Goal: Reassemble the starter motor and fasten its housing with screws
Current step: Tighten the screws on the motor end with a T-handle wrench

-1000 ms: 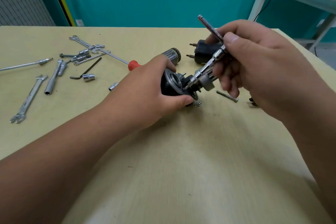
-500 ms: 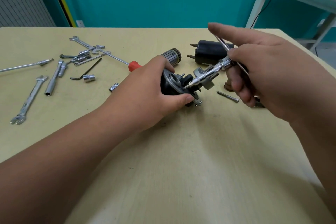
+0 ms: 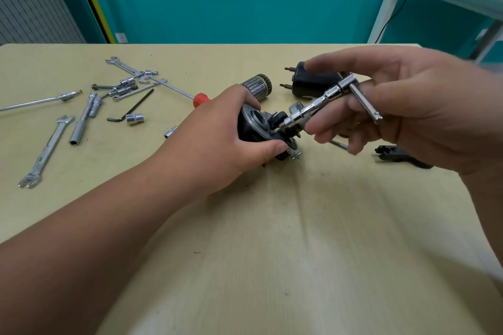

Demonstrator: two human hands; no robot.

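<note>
My left hand (image 3: 217, 133) grips a black starter motor part (image 3: 258, 128) with a round metal plate, held tilted on the table. My right hand (image 3: 402, 106) holds a chrome T-handle driver (image 3: 326, 100) whose tip sits on the plate's face. The cross bar lies across my right fingers, which are partly spread. The armature (image 3: 257, 84) lies behind my left hand. A black cylindrical housing (image 3: 313, 84) with two studs lies behind the driver.
Wrenches, sockets, a hex key (image 3: 130, 110) and a red-handled screwdriver (image 3: 200, 99) are scattered at the left on the yellow table (image 3: 272, 226). A black plastic piece (image 3: 392, 152) lies under my right hand. A long bolt (image 3: 339, 144) lies near the motor.
My right hand has turned the T-handle, so its cross bar swung from pointing up and left to pointing down and right. My left hand kept its grip on the motor part.
</note>
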